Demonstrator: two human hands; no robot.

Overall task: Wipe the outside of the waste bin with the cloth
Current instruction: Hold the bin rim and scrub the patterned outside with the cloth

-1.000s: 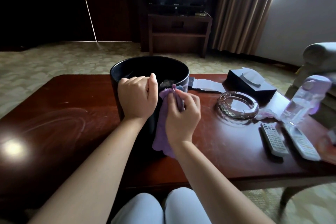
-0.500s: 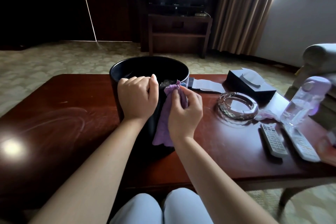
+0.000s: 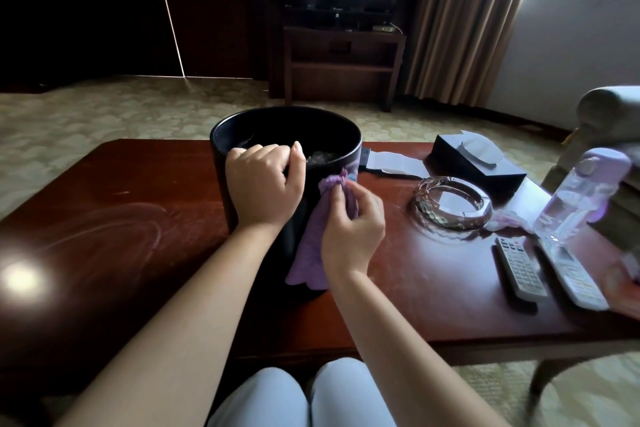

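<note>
Gripping bin [image 3: 221, 184] rim, hands [image 3: 351, 232] pinching cloth [image 3: 310, 253]

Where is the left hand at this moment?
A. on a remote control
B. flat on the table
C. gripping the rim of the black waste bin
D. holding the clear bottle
C: the left hand curls over the near rim of the black waste bin, while the right hand pinches the purple cloth against the bin's side.

Left hand [image 3: 263, 185] on black waste bin [image 3: 221, 163] rim, right hand [image 3: 351, 224] pinching purple cloth [image 3: 311, 253] against its side.
</note>
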